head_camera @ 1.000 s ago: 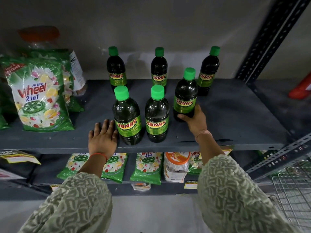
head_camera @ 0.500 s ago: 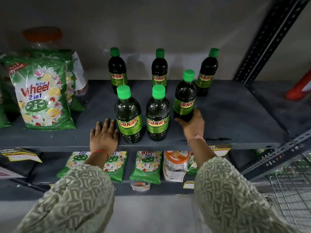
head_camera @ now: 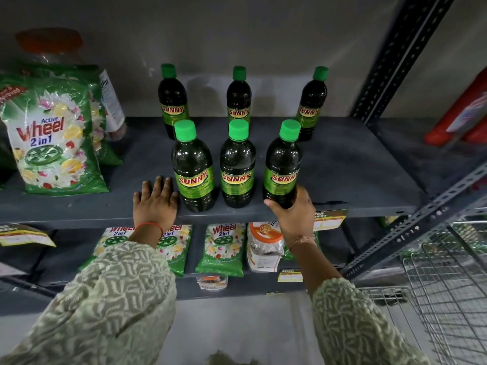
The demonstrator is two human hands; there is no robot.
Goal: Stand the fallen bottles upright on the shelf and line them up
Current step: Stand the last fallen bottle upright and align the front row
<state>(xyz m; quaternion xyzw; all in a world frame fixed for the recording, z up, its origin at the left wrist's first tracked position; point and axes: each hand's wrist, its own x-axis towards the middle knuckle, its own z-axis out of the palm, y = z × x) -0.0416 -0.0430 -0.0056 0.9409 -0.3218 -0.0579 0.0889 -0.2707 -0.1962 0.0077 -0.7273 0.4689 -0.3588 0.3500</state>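
Note:
Several dark Sunny bottles with green caps stand upright on the grey shelf [head_camera: 355, 180], in a back row and a front row. My right hand [head_camera: 293, 212] grips the base of the front right bottle [head_camera: 283, 164], which stands near the shelf's front edge. The front middle bottle [head_camera: 238, 164] and front left bottle [head_camera: 193, 167] stand beside it. My left hand [head_camera: 155, 204] lies flat on the shelf, fingers apart, just left of the front left bottle. Behind stand the back left bottle [head_camera: 172, 101], back middle bottle [head_camera: 238, 96] and back right bottle [head_camera: 312, 101].
A green Wheel detergent bag [head_camera: 50, 138] stands at the shelf's left with a jar [head_camera: 110, 101] behind it. A perforated steel upright [head_camera: 395, 59] bounds the right side. More Wheel bags [head_camera: 221, 248] lie on the lower shelf. A wire basket [head_camera: 448, 293] sits at lower right.
My right hand has drawn the front right bottle forward, level with the other two front bottles. My left hand has stayed flat on the shelf.

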